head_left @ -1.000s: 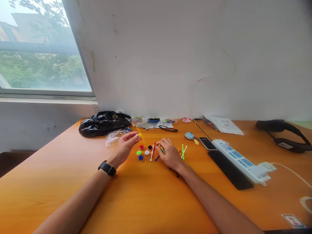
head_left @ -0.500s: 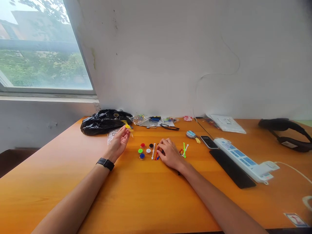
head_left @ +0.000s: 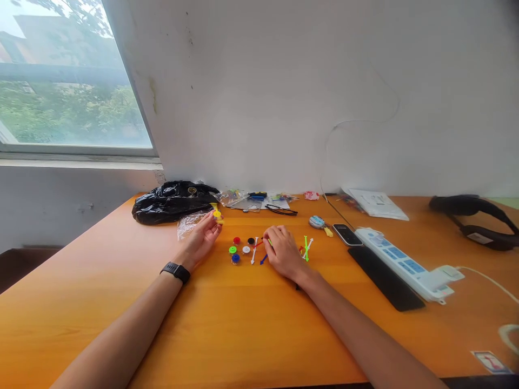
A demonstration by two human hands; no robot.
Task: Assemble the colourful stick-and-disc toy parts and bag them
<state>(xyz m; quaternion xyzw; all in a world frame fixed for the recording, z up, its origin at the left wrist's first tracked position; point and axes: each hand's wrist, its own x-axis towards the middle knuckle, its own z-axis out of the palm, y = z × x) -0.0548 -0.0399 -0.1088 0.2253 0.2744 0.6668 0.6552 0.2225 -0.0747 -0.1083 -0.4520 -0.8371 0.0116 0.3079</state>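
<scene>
My left hand [head_left: 204, 239] rests on the orange table [head_left: 227, 324], a black watch on its wrist, fingers curled around a small yellow plastic piece [head_left: 218, 215] at its fingertips. To its right my right hand [head_left: 283, 252] lies knuckles up, fingers pinched on a thin red stick [head_left: 258, 244]. Between the hands lie small coloured discs: red [head_left: 237, 240], black [head_left: 251, 241], green [head_left: 232, 249], white [head_left: 246, 249], blue [head_left: 235, 259]. A white stick [head_left: 253, 252] and a blue stick [head_left: 263, 260] lie beside them. Green and white sticks [head_left: 307, 249] lie right of my right hand.
A black plastic bag [head_left: 172, 201] and a clear bag [head_left: 190, 225] sit at the back left. Glasses [head_left: 280, 210], a phone [head_left: 347, 235], a white power strip [head_left: 401, 264], a black pad [head_left: 385, 279], papers [head_left: 375, 205] and a black headset [head_left: 474, 219] lie to the right.
My left hand carried the yellow piece left and away from the discs, then settled lower. My right hand shifted slightly among the sticks and now pinches the red one.
</scene>
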